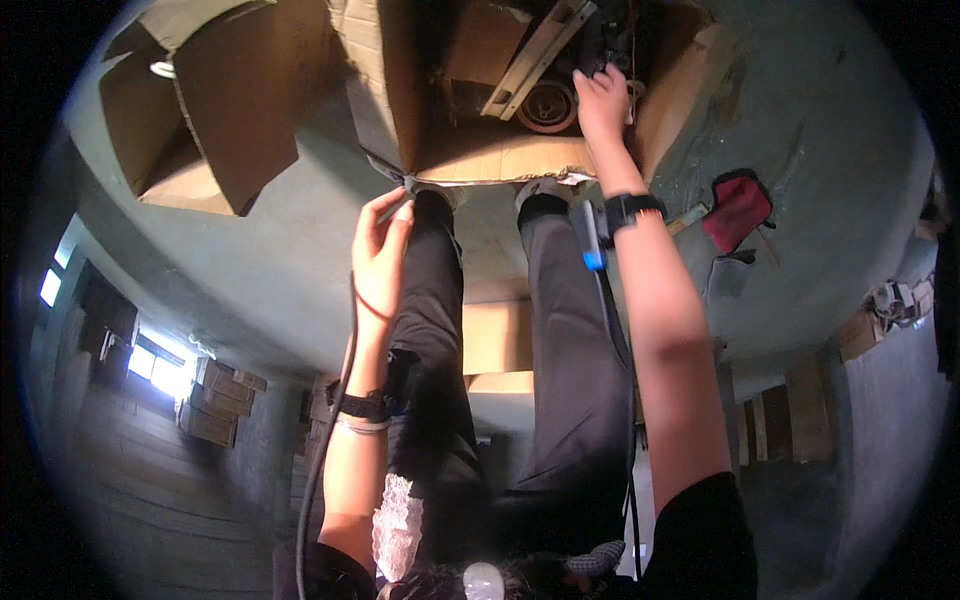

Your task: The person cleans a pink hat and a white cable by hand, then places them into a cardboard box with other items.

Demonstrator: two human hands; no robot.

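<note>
My right hand (602, 105) reaches into a cardboard box (495, 156) standing at my feet. Its fingers are curled against a dark object (596, 49) in the shadowed right side; whether they grip it is unclear. Beside that hand lie a round, brown-rimmed part (547, 107) and a long pale slotted strip (536, 60), which leans diagonally. My left hand (379, 251) is at the box's near left corner, thumb and fingers apart with nothing visible between them. Contact between its fingertips and the corner cannot be made out.
Another opened cardboard box (232, 112) stands to the left, with a white ring (162, 69) at its edge. A red cloth item with dark edging (739, 210) and a grey piece (729, 274) lie on the floor at right. Black cables (330, 442) run along both arms.
</note>
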